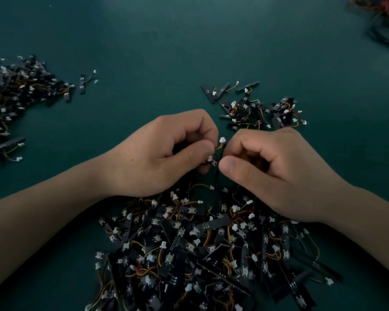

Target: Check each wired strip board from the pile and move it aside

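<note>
Heap (11,90) of boards at the table's (144,41) left edge, with one stray board (83,83) just beside it. Left hand (166,153), fingers curled, thumb and fingertips pinching the held board (214,162) above the pile (200,254), its white plug (222,139) upward. Right hand (274,173), fingers curled, thumb tip against the held board; whether it pinches cannot be told. Small group (256,108) of boards beyond the right hand. Wire tangle (382,16) at far right.

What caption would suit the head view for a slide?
Left hand and right hand hold a wired strip board over the pile on a green table.
</note>
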A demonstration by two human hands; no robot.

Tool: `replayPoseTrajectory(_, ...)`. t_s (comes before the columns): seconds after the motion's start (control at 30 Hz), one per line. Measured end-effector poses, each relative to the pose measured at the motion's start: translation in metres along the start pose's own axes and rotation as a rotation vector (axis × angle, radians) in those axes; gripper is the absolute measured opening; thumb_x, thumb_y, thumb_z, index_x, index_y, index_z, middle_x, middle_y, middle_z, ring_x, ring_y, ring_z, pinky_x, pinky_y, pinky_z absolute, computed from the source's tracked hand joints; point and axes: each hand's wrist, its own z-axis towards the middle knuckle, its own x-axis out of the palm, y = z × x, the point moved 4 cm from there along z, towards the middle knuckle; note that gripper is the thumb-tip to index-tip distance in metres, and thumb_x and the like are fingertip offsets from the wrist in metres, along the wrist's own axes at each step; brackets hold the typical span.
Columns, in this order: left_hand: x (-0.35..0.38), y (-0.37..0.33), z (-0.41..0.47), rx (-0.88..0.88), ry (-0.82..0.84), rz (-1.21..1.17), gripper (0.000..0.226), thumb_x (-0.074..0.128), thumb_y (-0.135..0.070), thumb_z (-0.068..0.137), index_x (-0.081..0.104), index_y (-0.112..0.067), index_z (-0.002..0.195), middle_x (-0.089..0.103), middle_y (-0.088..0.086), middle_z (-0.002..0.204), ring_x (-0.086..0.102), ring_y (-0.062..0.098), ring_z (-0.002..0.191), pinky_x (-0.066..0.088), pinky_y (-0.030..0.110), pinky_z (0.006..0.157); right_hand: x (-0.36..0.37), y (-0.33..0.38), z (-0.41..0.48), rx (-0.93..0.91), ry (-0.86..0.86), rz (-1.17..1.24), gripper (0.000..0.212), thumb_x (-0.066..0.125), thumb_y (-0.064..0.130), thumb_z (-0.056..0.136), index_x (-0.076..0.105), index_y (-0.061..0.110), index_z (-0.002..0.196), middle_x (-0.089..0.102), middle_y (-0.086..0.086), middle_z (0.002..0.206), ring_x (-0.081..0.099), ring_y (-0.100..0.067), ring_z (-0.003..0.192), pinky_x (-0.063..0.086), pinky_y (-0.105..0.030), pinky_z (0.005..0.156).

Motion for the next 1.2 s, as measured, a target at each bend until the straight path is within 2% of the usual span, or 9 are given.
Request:
replayPoseTrajectory(0.13,0.002,0.001,0.0,0.033,-0.013,-0.031,0.007,0.053,-0.027,0.103,0.058,-0.023,0.098,0.068,-0.005,0.077,0.063,0.009,0.067,0.048,0.017,0.064,-0.001,-0.002,0.0,-0.013,-0.016,-0.003,0.031,0.053,0.042,0.101,0.068,0.022,0.082,0.057,0.0,0.054,0.051,-0.021,0.046,0.037,-0.03,0.043)
replayPoseTrajectory(0.3,0.003,0.001,0.001,0.064,-0.042,-0.081,0.004,0.061,-0.021,0.105,0.059,-0.022,0.101,0.07,-0.009,0.082,0.068,0.005,0.072,0.049,0.013,0.068,-0.001,-0.002,0.0,-0.026,-0.015,0.015,0.021,0.064,0.037,0.101,0.068,0.028,0.082,0.055,0.006,0.053,0.049,-0.017,0.043,0.033,-0.018,0.044)
replayPoseTrajectory(0.4,0.001,0.001,0.001,0.031,-0.044,-0.11,0.009,0.06,-0.027,0.106,0.059,-0.022,0.113,0.076,-0.006,0.085,0.069,0.013,0.069,0.052,0.026,0.063,-0.004,-0.002,0.0,-0.04,-0.08,0.031,0.02,0.065,0.029,0.101,0.065,0.032,0.081,0.057,0.002,0.057,0.051,-0.019,0.048,0.038,-0.027,0.045)
replayPoseTrajectory(0.53,0.0,0.004,0.001,-0.021,-0.022,-0.083,0.01,0.062,-0.029,0.104,0.067,-0.023,0.097,0.074,-0.002,0.071,0.061,0.025,0.054,0.047,0.04,0.051,-0.009,-0.005,-0.002,-0.012,-0.205,0.088,0.022,0.063,0.02,0.102,0.066,0.018,0.08,0.056,0.001,0.065,0.05,-0.013,0.053,0.036,-0.015,0.049)
replayPoseTrajectory(0.67,0.002,0.002,-0.002,-0.027,0.085,-0.106,0.018,0.061,-0.033,0.099,0.068,-0.022,0.086,0.069,-0.002,0.062,0.05,0.012,0.046,0.037,0.024,0.048,-0.01,-0.003,-0.003,-0.027,-0.214,0.12,0.022,0.058,0.022,0.101,0.063,0.017,0.08,0.054,0.0,0.062,0.049,-0.018,0.052,0.037,-0.021,0.048)
replayPoseTrajectory(0.8,0.0,0.001,-0.001,-0.003,0.071,-0.19,0.034,0.051,-0.035,0.101,0.07,-0.01,0.088,0.062,0.001,0.06,0.053,0.026,0.052,0.039,0.039,0.053,-0.006,0.001,-0.004,-0.074,-0.103,0.108,0.021,0.057,0.023,0.099,0.064,0.014,0.082,0.052,0.0,0.056,0.047,-0.019,0.046,0.034,-0.022,0.044)
replayPoseTrajectory(0.93,-0.001,0.001,0.0,0.01,0.019,-0.114,0.033,0.053,-0.033,0.104,0.072,-0.02,0.08,0.061,0.003,0.06,0.057,0.019,0.052,0.042,0.028,0.052,-0.005,0.0,-0.003,-0.079,-0.111,0.092,0.022,0.057,0.024,0.099,0.064,0.014,0.081,0.051,0.001,0.055,0.046,-0.019,0.047,0.033,-0.018,0.047)
replayPoseTrajectory(1.1,-0.002,0.0,0.0,0.034,0.004,-0.081,0.036,0.051,-0.032,0.105,0.074,-0.018,0.081,0.058,-0.001,0.06,0.053,0.018,0.052,0.04,0.027,0.052,-0.006,-0.001,-0.003,-0.053,-0.121,0.118,0.022,0.058,0.03,0.099,0.067,0.018,0.084,0.055,-0.001,0.06,0.05,-0.02,0.05,0.037,-0.025,0.046)
replayPoseTrajectory(1.2,-0.002,-0.002,0.0,0.043,0.016,-0.078,0.037,0.048,-0.031,0.105,0.073,-0.016,0.083,0.055,-0.003,0.06,0.05,0.014,0.053,0.038,0.021,0.054,-0.005,-0.001,-0.002,-0.042,-0.124,0.073,0.024,0.06,0.03,0.1,0.068,0.017,0.081,0.056,0.001,0.061,0.051,-0.018,0.051,0.036,-0.02,0.046)
